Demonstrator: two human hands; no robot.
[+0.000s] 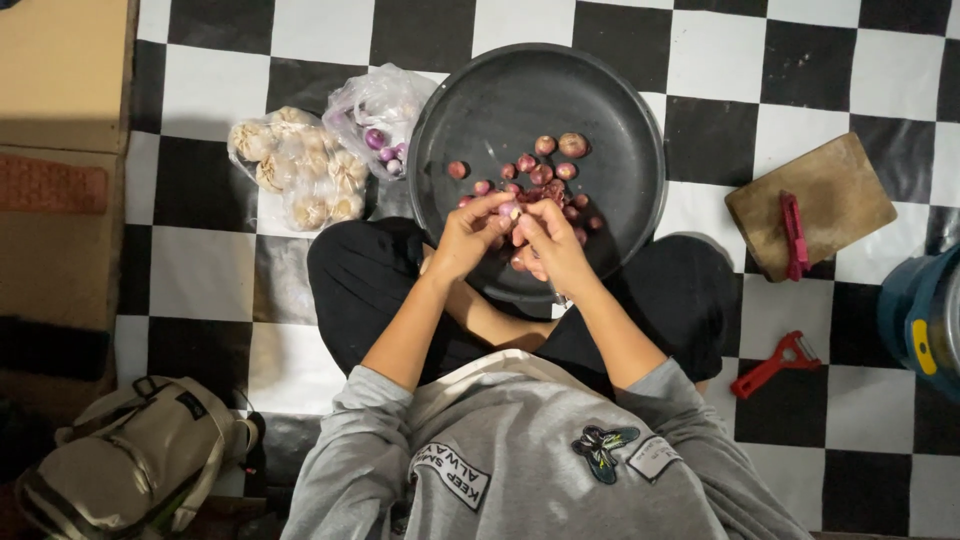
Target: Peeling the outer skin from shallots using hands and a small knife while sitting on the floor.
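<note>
Sitting cross-legged on a checkered floor (pixel 700 60), a person is seen with both hands closed on one small shallot (pixel 509 211) above the near rim of a round dark basin (pixel 620 120). The left hand (pixel 468 232) pinches it from one side, the right hand (pixel 553 245) from the other. Light, firm and likely slippery once skinned, it is best gripped at its ends. More shallots (pixel 545 165) lie just beyond the fingers; bagged garlic (pixel 300 170) rests nearby.
</note>
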